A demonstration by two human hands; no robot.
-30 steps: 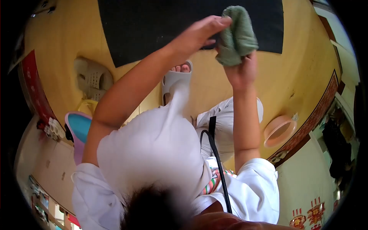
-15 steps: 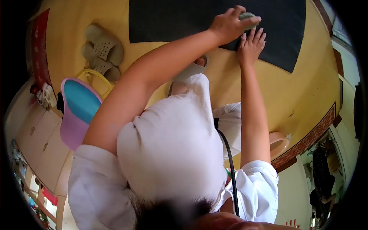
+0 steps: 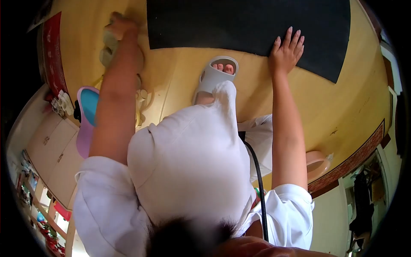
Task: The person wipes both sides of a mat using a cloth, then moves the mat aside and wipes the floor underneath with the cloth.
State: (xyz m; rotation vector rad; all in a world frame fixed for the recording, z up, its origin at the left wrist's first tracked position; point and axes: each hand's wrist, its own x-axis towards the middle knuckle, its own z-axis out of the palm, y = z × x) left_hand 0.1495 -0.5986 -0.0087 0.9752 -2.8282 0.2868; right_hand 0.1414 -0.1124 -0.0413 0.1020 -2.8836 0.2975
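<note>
My left hand (image 3: pixel 122 28) is at the upper left, above a pair of grey-brown slippers (image 3: pixel 107 55) that my arm partly covers. It is blurred, with fingers curled around what looks like the small grey-green pad (image 3: pixel 112 20) seen earlier; only a dark sliver shows. My right hand (image 3: pixel 286 53) lies flat, fingers spread, on the near edge of a black mat (image 3: pixel 239 30). The mat rests on the yellow floor and runs out of view at the top.
My foot in a grey slide sandal (image 3: pixel 209 77) stands just below the mat. Left of me is a purple and blue basin or tub (image 3: pixel 85 132), partly behind my arm. A pink basin (image 3: pixel 317 165) sits at the right. Pale cabinets (image 3: pixel 51 145) line the left side.
My left hand has swept from the mat, beside my right hand, to the slippers at the far left. My right hand remains flat on the mat. The sandalled foot is now uncovered.
</note>
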